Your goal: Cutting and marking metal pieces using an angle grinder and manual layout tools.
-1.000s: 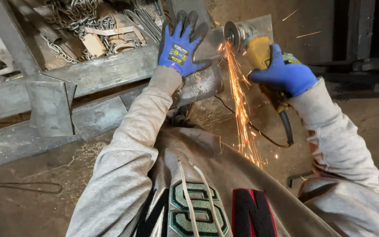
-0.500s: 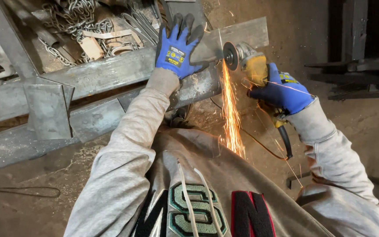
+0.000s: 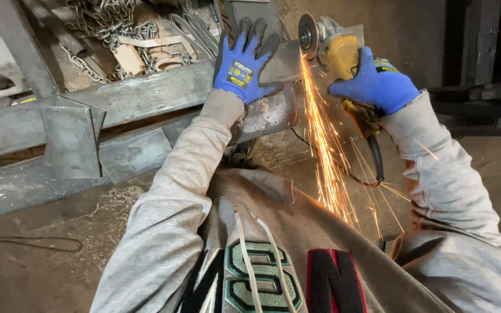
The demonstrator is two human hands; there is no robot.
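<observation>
My right hand point(image 3: 375, 84), in a blue glove, grips a yellow angle grinder point(image 3: 334, 46). Its disc point(image 3: 307, 33) touches the edge of a flat steel plate point(image 3: 282, 61) and throws a stream of orange sparks point(image 3: 326, 156) down toward my grey sweatshirt. My left hand point(image 3: 243, 64), also in a blue glove, lies flat with fingers spread on the same plate, just left of the disc. The plate sits on the end of a long rusty steel beam point(image 3: 129, 101). The grinder's black cord point(image 3: 375, 156) hangs below my right wrist.
A second steel beam point(image 3: 59, 174) runs parallel below the first, with a small upright plate point(image 3: 71, 139) between them. Chains and scrap strips point(image 3: 129, 40) lie in a pile behind the beams. A thin cable point(image 3: 30, 243) lies on the dirty concrete floor at left.
The grinder disc has shifted slightly left and up along the plate's edge. The spark stream has grown wider. My left hand stays pressed on the plate.
</observation>
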